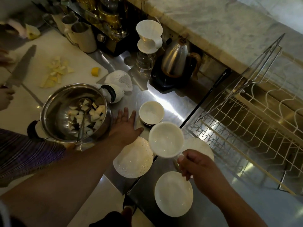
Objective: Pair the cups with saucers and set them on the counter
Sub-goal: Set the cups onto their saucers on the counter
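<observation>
Right hand (195, 166) gripping a white cup (166, 139) by its handle, held above the counter (172, 102) between three bare saucers. Left hand (126, 126) spread flat, empty, beside a second cup (151, 112). Best lowered level onto the nearest saucer (173, 193), centred.

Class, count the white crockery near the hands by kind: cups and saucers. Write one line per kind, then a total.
Cups: 2, one standing on the counter, one held in the right hand
Saucers: 3
Total: 5
</observation>
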Tool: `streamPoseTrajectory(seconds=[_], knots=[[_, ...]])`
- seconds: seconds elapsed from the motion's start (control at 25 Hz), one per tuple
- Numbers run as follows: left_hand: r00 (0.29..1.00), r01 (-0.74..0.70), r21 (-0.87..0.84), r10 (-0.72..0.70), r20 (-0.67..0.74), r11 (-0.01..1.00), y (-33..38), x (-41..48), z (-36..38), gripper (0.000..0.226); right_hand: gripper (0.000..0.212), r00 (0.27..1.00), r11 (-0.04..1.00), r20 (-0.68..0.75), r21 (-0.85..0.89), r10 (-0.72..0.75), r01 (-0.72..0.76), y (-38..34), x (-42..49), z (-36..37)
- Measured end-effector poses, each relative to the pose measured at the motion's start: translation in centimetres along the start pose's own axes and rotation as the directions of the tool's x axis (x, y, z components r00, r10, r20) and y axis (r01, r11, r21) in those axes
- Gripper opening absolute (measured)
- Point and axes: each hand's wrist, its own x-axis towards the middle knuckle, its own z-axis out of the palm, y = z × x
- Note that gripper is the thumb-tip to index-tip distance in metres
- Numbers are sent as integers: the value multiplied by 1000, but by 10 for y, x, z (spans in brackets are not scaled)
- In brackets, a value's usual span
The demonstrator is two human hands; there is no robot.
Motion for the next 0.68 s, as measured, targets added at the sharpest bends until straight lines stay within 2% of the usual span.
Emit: streamPoseTrajectory(seconds=[0.24,0.68], knots=[[999,21,14,-22,40,1000,2,1,-2,94,21,985,993,165,-115,55,-36,21,5,53],[997,43,37,-45,61,998,6,2,-3,94,19,978,973,204,-230,39,9,43,39,94]])
